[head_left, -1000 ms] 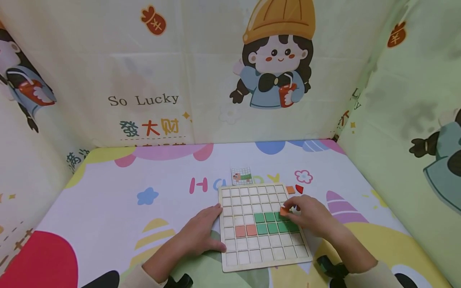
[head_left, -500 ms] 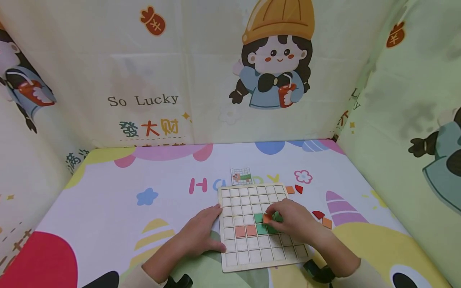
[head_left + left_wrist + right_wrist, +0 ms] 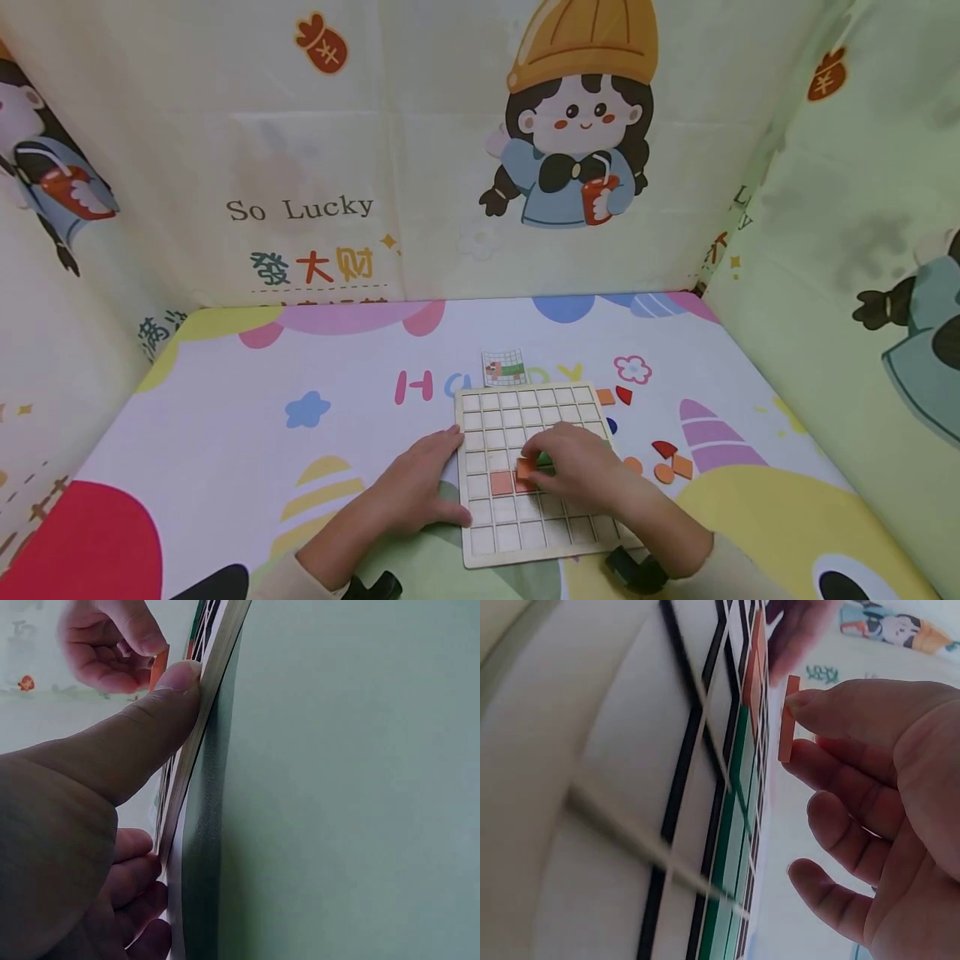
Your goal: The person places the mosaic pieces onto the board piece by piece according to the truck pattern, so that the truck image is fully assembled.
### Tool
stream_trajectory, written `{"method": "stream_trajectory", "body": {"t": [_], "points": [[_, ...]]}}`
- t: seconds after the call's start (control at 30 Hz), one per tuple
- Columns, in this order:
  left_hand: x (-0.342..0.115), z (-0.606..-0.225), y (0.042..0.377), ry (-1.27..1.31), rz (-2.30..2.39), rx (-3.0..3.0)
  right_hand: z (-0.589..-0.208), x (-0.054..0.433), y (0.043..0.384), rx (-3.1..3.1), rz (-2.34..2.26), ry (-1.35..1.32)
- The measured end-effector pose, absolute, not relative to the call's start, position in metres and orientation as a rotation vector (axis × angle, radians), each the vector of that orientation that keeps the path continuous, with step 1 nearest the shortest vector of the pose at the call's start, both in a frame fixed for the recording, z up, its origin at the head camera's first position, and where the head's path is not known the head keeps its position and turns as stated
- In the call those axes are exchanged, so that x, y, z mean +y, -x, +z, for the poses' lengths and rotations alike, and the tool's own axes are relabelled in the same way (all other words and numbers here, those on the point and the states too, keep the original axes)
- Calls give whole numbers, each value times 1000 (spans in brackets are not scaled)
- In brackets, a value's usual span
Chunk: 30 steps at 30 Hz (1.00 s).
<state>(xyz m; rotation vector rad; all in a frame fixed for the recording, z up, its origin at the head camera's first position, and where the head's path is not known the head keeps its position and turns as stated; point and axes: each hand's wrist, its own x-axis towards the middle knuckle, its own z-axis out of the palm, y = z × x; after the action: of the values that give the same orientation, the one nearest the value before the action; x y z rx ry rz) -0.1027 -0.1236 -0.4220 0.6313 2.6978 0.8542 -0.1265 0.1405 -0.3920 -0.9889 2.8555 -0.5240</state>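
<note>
A wooden grid board (image 3: 517,533) lies on the table. Along its left edge rests my left hand (image 3: 414,482), thumb and fingers spread and touching the rim; the left wrist view shows the thumb (image 3: 142,724) pressing there. Over the middle of the board, my right hand (image 3: 585,468) pinches an orange square tile (image 3: 524,469) between thumb and fingers. In the right wrist view this tile (image 3: 788,720) is edge-on, just above the grid. A salmon tile (image 3: 501,483) sits in a cell, another partly covered beside it. Green tiles (image 3: 543,459) are mostly hidden by my right hand.
A small pattern card (image 3: 504,367) lies behind the board. To the board's right are loose pieces: orange squares (image 3: 682,466), orange discs (image 3: 663,473), red wedge pieces (image 3: 624,395) and a partly hidden blue piece (image 3: 612,426). Printed cloth walls (image 3: 420,167) stand around the table.
My right hand has carried the orange tile leftward across the board, from the green tiles' right end to beside the salmon ones. The loose pieces on the right came into view. My left hand stayed still.
</note>
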Motion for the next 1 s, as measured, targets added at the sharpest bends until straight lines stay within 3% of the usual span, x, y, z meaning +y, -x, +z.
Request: {"method": "stream_trajectory", "body": {"t": [1.0], "points": [[-123,-420,102,-613,848,2692,-395,94,121,2731,-515,1100]]}}
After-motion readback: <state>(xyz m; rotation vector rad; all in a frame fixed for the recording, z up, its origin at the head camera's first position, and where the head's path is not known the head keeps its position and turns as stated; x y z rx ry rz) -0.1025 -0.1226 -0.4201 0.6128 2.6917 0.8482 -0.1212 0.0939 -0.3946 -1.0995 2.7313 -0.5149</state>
